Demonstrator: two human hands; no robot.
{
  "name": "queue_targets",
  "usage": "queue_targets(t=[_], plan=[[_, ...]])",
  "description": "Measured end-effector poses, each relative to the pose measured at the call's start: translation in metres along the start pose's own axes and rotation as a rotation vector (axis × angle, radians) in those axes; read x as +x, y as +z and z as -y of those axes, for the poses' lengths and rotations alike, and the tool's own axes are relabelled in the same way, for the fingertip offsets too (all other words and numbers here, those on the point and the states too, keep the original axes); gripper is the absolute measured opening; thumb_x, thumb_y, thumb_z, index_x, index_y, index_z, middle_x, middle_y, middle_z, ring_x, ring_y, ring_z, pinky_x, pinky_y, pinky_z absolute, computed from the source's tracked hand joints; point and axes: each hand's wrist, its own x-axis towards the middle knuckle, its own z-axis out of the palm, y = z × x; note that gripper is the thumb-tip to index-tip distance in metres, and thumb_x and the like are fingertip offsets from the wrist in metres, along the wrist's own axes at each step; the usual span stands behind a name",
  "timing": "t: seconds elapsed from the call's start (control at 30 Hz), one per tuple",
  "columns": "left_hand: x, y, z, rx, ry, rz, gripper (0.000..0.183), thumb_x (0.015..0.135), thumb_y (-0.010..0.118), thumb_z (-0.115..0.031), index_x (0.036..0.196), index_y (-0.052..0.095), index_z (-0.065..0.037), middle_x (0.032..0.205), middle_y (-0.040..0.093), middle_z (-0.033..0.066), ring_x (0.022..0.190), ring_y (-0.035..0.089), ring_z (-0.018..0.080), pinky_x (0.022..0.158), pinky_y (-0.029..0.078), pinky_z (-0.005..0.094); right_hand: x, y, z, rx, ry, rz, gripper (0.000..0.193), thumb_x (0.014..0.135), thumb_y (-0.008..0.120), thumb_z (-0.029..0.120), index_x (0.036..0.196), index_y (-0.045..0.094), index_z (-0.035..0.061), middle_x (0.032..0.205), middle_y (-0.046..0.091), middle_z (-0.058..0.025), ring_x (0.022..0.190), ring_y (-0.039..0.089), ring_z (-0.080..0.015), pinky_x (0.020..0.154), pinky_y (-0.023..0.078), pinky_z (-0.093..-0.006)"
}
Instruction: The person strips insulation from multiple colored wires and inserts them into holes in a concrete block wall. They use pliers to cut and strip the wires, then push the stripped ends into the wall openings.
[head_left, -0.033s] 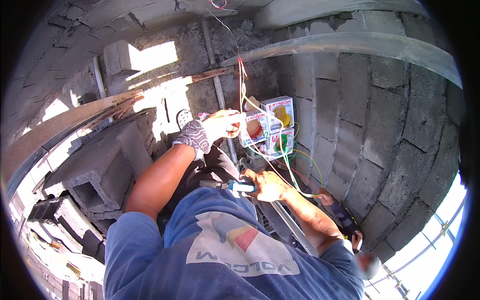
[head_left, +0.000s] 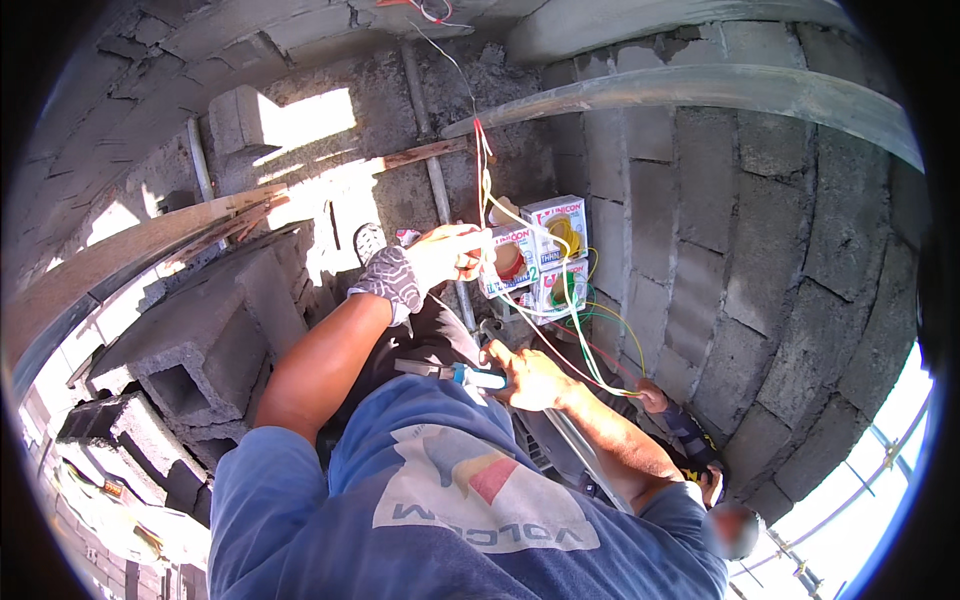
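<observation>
My left hand (head_left: 447, 254), a grey patterned glove cuff about its wrist, is closed on a bundle of electrical wires (head_left: 484, 180), white and red. Red tape binds the bundle's top, where a thin wire runs up from it. From my fingers the wires loop down to the right. Close to my waist, my right hand (head_left: 537, 377) grips pliers (head_left: 482, 378) by their blue handles, with the metal jaws pointing left. The jaws touch no wire. Just beyond my hands stand cardboard wire boxes (head_left: 511, 262) with red, yellow and green coils showing through round openings.
At the lower right, another person's hand (head_left: 652, 396) holds the wires' lower stretch. Concrete blocks (head_left: 190, 350) and a wooden plank (head_left: 150, 237) lie at left. A curved-looking pale beam (head_left: 720, 88) crosses the far right before a block wall (head_left: 755, 230). A metal bar (head_left: 590, 450) runs beneath my right forearm.
Both hands keep their hold and nearly the same place. The pliers have tilted slightly in my right hand.
</observation>
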Motion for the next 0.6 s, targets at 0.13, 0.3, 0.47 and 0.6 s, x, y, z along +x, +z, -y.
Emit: queue_targets(t=[0.13,0.3,0.47,0.6], plan=[[-0.014,0.016,0.013,-0.224,0.041,-0.042,0.017,0.108,0.056,-0.023,0.112,0.063,-0.009,0.103,0.068,0.0069,0.098,0.069,0.0227,0.08,0.056,0.035,-0.039,0.007,0.028,0.314,-0.031,-0.181,0.039,0.095,0.073,0.042,0.099,0.059,0.0056,0.071,0.061,-0.0141,0.063,0.06,-0.0284,0.063,0.047,-0.0433],[-0.032,0.029,0.045,-0.466,0.151,0.059,0.041,0.106,0.056,-0.019,0.147,0.053,-0.016,0.113,0.065,-0.0027,0.108,0.065,0.0164,0.088,0.053,0.0438,-0.089,-0.014,0.029,0.661,-0.203,-0.397,0.042,0.092,0.078,0.044,0.091,0.067,0.0034,0.072,0.057,0.0004,0.071,0.054,-0.0127,0.065,0.043,-0.0311],[-0.042,0.038,0.068,-0.628,0.344,0.283,0.039,0.101,0.064,-0.016,0.139,0.055,-0.016,0.104,0.061,-0.0043,0.103,0.065,0.0158,0.089,0.054,0.0415,-0.089,-0.044,0.006,0.511,-0.187,-0.664,0.044,0.091,0.079,0.042,0.085,0.06,0.002,0.077,0.051,-0.0047,0.072,0.047,-0.019,0.067,0.04,-0.0348],[-0.037,0.052,0.06,-0.655,0.542,0.334,0.041,0.091,0.076,-0.015,0.129,0.06,-0.016,0.11,0.071,-0.0033,0.101,0.069,0.0128,0.084,0.051,0.0352,-0.061,-0.05,-0.006,0.402,-0.224,-0.853,0.04,0.086,0.083,0.033,0.098,0.066,0.0001,0.085,0.056,-0.0086,0.081,0.054,-0.0259,0.077,0.045,-0.0376]])
